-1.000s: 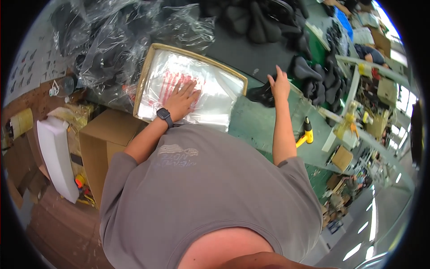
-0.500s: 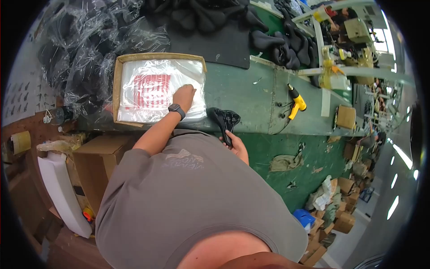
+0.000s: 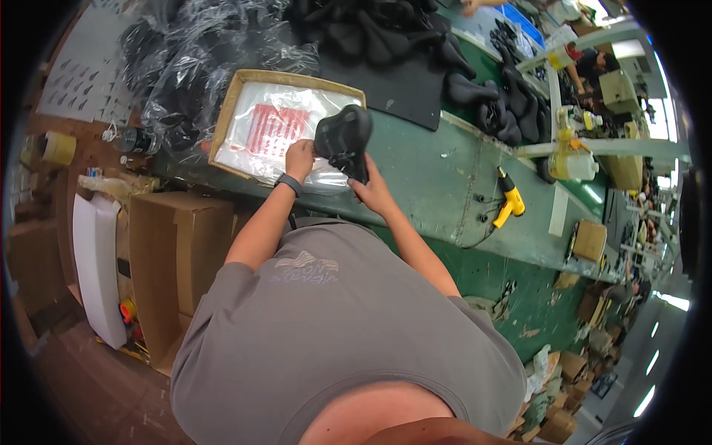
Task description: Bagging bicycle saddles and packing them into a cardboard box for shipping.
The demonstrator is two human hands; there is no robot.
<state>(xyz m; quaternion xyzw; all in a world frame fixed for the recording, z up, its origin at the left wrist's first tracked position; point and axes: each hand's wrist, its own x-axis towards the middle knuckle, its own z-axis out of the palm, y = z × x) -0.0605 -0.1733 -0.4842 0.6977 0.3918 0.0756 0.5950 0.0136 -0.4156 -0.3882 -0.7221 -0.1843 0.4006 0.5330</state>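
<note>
Well, a Black Seat Is Up Over the Box

The right hand is closed around the seat's thin end. The left hand is just beside the seat, over the shiny bags, its fingers curled in (I can't tell if they pinch a bag). A yellow heat gun lies on the green table, off to the right.

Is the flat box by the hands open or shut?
Open: the flat box is uncovered on top, showing shiny plastic inside.
</note>
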